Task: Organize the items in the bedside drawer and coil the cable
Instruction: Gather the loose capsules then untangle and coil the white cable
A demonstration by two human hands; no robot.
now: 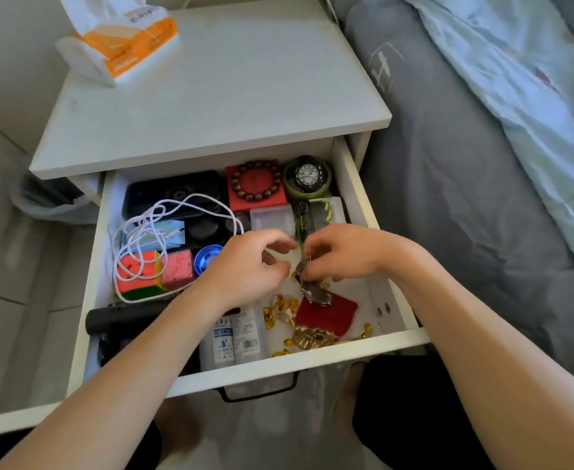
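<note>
Two hands meet over the drawer (312, 359): right (338, 254) pinches a metal trinket (314, 293), left (251, 266) loosely curled, empty.

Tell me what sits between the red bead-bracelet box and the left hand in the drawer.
In the head view, a clear plastic case lies between the red box and the left hand.

One head-worn camera looks steeply down, close above the open drawer (190, 379) (wide-angle, edges apparently bowed).
</note>
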